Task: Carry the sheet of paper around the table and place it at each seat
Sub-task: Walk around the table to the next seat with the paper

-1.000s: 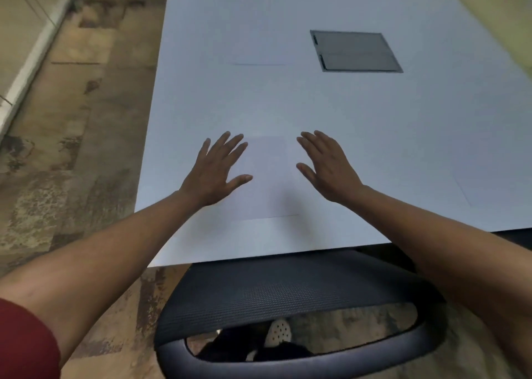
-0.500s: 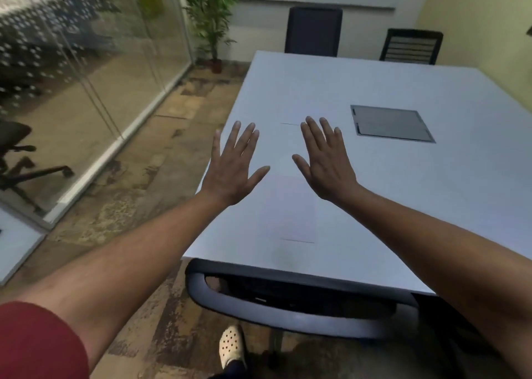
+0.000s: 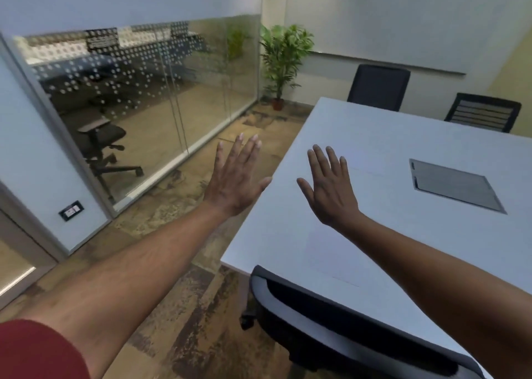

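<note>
Both hands, left hand [image 3: 234, 181] and right hand [image 3: 331, 188], hover empty with fingers spread at mid-frame, paper [image 3: 325, 252] flat on the desk [image 3: 403, 148].

A: Table [image 3: 403, 148]?
B: White top, plain. Set into it, a grey cover plate [image 3: 456, 184].

A: Sheet of paper [image 3: 331, 252]?
B: White on white, only faint edges showing.

A: Seating?
B: Near chair [image 3: 331, 315], black back with a grey rim. Far chair [image 3: 378, 86], solid black. Slatted chair [image 3: 483, 115], black frame, grey bands.

A: Floor [image 3: 184, 306]?
B: Mottled brown, tan and dark patches.

A: Glass wall [image 3: 144, 90]?
B: Clear, printed with rows of white dots.

A: Remainder?
B: Potted plant [image 3: 283, 56], green leaves, reddish-brown pot. Sleeve [image 3: 31, 352], dark red. Socket plate [image 3: 71, 210], black.
</note>
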`<action>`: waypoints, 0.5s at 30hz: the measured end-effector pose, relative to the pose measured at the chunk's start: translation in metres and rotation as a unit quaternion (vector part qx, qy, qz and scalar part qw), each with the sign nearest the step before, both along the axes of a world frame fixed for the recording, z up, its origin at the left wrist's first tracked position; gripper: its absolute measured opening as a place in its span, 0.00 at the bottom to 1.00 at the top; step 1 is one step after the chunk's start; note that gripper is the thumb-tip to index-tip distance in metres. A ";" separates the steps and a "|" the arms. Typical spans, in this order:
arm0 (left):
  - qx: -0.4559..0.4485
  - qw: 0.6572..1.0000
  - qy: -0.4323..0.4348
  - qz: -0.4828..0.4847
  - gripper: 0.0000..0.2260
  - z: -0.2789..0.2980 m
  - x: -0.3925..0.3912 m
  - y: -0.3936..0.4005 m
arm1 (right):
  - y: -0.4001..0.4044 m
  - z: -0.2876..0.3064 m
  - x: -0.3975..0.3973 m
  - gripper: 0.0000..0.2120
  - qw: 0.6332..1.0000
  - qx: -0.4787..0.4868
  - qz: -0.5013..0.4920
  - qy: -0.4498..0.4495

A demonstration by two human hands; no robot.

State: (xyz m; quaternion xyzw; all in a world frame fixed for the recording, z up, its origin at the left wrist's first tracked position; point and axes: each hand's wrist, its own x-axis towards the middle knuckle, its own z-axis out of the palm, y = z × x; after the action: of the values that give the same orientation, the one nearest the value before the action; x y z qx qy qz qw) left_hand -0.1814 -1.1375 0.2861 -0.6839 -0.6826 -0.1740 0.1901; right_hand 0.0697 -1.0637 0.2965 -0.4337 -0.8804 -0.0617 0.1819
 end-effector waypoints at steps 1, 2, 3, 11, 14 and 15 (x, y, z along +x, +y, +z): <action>0.003 1.000 -0.007 0.006 0.39 -0.003 -0.013 -0.005 | -0.003 -0.002 -0.016 0.36 1.000 -0.002 0.003 0.002; 0.005 1.000 -0.012 0.012 0.39 -0.008 -0.028 -0.010 | -0.006 -0.005 -0.032 0.36 1.000 -0.004 0.007 0.004; 0.007 1.000 -0.015 0.017 0.40 -0.013 -0.044 -0.015 | -0.009 -0.009 -0.050 0.36 1.000 -0.006 0.014 0.006; 0.002 0.998 -0.031 0.059 0.40 -0.042 -0.218 -0.052 | -0.032 -0.035 -0.218 0.38 0.998 -0.037 0.035 0.026; -0.009 0.998 -0.012 0.065 0.40 -0.049 -0.281 -0.059 | -0.028 -0.040 -0.282 0.38 0.998 -0.039 0.023 0.042; -0.014 0.998 -0.010 0.065 0.40 -0.050 -0.300 -0.061 | -0.026 -0.042 -0.302 0.37 0.998 -0.043 0.017 0.044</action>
State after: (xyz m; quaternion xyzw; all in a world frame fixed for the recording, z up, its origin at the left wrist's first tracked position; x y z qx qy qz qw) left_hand -0.4810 -1.1983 0.2358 -0.6388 -0.7299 -0.1586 0.1844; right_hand -0.2319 -1.0902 0.2546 -0.4284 -0.8805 -0.0017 0.2030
